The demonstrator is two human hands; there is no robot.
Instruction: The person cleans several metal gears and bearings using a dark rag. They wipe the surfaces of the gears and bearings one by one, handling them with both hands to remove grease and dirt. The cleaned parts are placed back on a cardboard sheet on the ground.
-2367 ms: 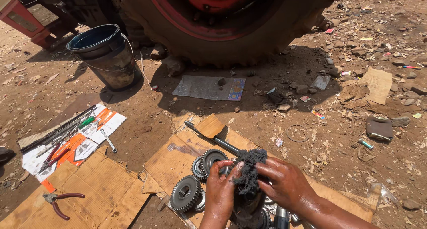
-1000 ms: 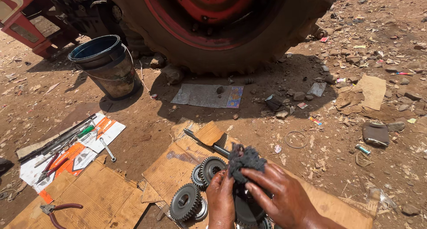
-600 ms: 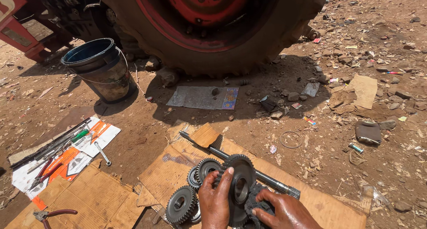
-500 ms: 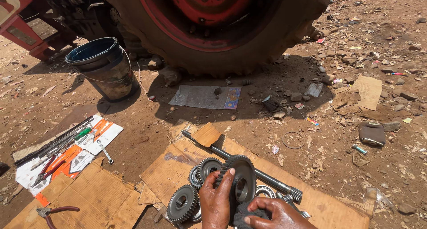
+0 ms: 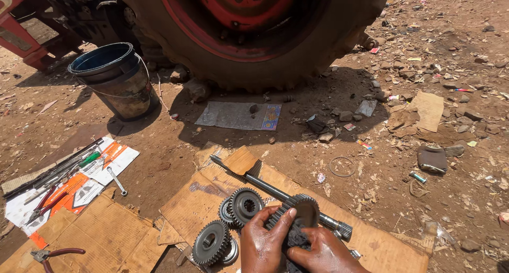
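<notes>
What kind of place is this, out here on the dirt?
Probably an open-air repair spot for farm vehicles: a big tractor tyre stands on bare ground, loose gears and a shaft lie on cardboard, and hand tools are laid out nearby.

Four gears show: one large gear [image 5: 299, 212] held upright in two hands, the left hand [image 5: 263, 244] and the right hand [image 5: 323, 252], and three loose gears [image 5: 245, 204] on the cardboard. There is one long steel shaft [image 5: 275, 191], one bucket [image 5: 114, 79] and one big tyre [image 5: 254, 34]. One pair of red-handled pliers [image 5: 55, 253] lies apart; the tools on the printed sheet [image 5: 63, 169] are too many and too crowded to count.
</notes>
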